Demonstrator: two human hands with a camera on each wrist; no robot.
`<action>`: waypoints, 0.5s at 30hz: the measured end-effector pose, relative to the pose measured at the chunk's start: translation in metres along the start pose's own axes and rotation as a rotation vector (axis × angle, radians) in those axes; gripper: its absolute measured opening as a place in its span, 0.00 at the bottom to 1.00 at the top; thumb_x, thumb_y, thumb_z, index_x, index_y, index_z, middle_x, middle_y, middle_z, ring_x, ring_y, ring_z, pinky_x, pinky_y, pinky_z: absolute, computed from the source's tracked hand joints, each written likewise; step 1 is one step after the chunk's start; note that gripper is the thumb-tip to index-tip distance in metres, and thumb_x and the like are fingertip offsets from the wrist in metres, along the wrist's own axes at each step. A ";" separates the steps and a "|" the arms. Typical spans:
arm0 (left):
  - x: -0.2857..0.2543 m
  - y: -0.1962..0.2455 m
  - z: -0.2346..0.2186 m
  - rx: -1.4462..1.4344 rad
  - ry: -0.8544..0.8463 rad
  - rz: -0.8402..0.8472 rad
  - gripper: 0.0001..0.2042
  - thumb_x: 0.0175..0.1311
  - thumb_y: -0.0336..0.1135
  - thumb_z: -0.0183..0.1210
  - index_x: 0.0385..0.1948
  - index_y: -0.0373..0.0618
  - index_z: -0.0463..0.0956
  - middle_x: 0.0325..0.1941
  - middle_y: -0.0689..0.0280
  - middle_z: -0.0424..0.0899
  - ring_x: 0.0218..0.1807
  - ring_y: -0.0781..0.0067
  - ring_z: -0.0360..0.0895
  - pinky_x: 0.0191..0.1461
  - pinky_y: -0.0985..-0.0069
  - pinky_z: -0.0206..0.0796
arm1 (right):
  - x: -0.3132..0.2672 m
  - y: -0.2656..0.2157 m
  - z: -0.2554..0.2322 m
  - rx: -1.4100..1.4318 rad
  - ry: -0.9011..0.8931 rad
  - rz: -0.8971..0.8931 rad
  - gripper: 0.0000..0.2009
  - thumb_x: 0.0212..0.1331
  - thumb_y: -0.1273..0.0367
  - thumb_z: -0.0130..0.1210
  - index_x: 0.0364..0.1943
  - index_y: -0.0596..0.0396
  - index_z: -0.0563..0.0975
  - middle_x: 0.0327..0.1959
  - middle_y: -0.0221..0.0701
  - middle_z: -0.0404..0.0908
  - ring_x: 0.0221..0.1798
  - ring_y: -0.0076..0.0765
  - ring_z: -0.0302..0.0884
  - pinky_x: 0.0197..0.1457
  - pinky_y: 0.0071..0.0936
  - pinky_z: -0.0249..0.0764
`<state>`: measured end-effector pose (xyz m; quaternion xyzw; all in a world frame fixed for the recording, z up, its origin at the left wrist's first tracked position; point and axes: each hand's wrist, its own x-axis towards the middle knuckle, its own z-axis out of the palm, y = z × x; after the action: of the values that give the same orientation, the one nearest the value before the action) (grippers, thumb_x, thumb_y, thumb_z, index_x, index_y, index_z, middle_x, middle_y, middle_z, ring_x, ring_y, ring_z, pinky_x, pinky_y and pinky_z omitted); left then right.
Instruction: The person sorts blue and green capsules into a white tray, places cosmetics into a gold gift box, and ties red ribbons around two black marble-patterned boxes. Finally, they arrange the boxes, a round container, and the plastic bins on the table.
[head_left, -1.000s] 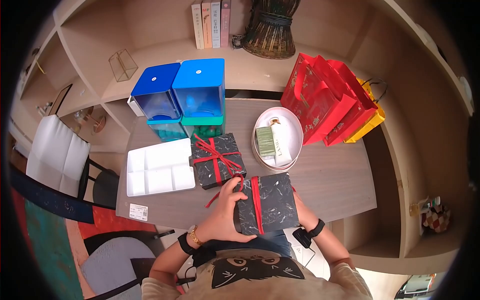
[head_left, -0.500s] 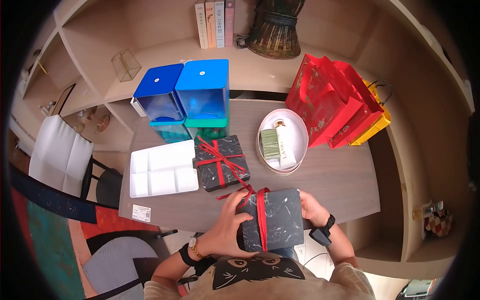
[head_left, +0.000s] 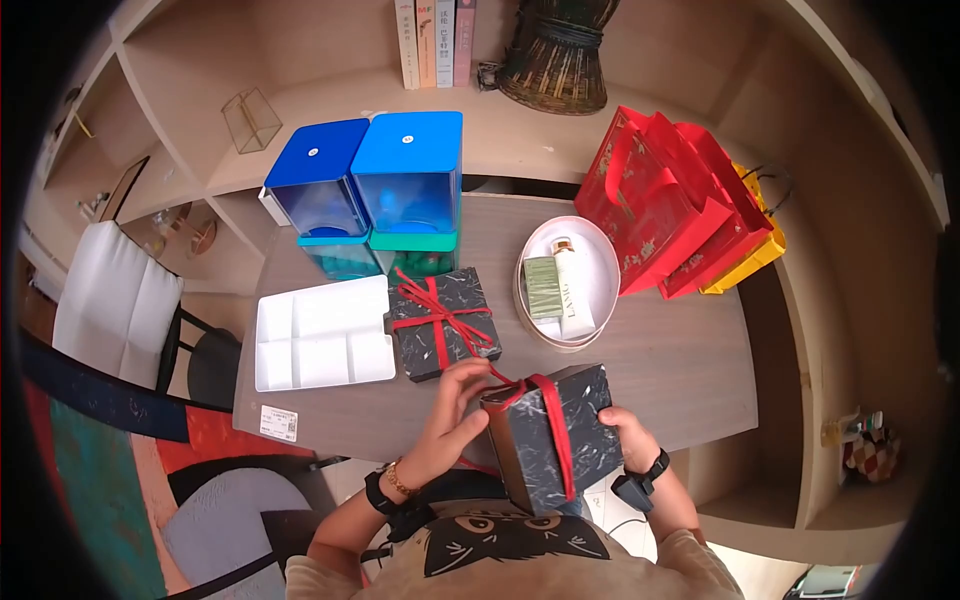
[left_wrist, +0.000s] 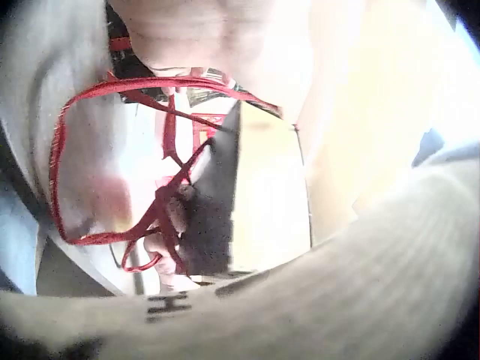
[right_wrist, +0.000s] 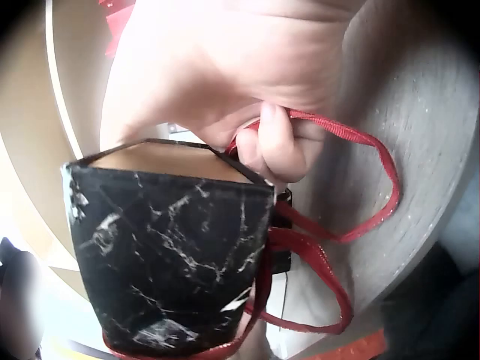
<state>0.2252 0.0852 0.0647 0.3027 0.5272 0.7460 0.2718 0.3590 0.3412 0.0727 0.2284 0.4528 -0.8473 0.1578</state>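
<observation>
A black marble-patterned gift box (head_left: 590, 450) is tilted low at the table's front edge, a red ribbon (head_left: 557, 440) across its face. My right hand (head_left: 632, 440) grips its right side, thumb on the face. In the right wrist view, that hand's curled fingers (right_wrist: 276, 142) have ribbon running by them beside the box (right_wrist: 172, 247). At the box's upper left is my left hand (head_left: 450, 420), thumb spread from fingers, fingertips right at a strand of ribbon. The left wrist view shows a loose ribbon loop (left_wrist: 56, 165) beside the box's tan side (left_wrist: 270, 195).
Another marbled box (head_left: 470, 295) with a ribbon bow lies behind, next to a white divided tray (head_left: 325, 330). Blue-lidded containers (head_left: 410, 150) are stacked farther back. Right of them stands a round box (head_left: 605, 325) holding a tube and green box, then red gift bags (head_left: 660, 210).
The held box has moved lower and tipped, showing its brownish left side. My left hand has let go of its left edge and lies by the ribbon. The right thumb has come onto its face.
</observation>
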 end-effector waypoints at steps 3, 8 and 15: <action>-0.004 -0.019 0.000 -0.020 -0.102 -0.207 0.34 0.71 0.56 0.48 0.69 0.42 0.49 0.70 0.58 0.59 0.74 0.63 0.54 0.74 0.61 0.47 | 0.000 0.010 -0.009 0.156 0.147 -0.035 0.30 0.54 0.53 0.55 0.56 0.64 0.73 0.49 0.44 0.82 0.47 0.44 0.83 0.57 0.36 0.77; -0.010 -0.039 0.010 -0.393 -0.430 -0.566 0.37 0.74 0.61 0.37 0.74 0.44 0.42 0.75 0.54 0.55 0.73 0.60 0.60 0.71 0.65 0.58 | 0.020 0.012 -0.022 0.388 -0.007 -0.077 0.32 0.55 0.51 0.53 0.58 0.62 0.72 0.51 0.45 0.81 0.49 0.46 0.82 0.59 0.40 0.77; -0.011 -0.049 0.002 -0.423 -0.675 -0.615 0.29 0.72 0.45 0.52 0.69 0.45 0.52 0.53 0.59 0.78 0.54 0.71 0.78 0.54 0.76 0.70 | 0.019 0.013 -0.023 0.326 0.074 -0.101 0.31 0.56 0.52 0.53 0.58 0.61 0.72 0.51 0.45 0.81 0.49 0.46 0.82 0.58 0.39 0.77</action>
<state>0.2380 0.0929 0.0165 0.2958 0.3121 0.5823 0.6899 0.3543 0.3525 0.0423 0.2589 0.3259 -0.9073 0.0592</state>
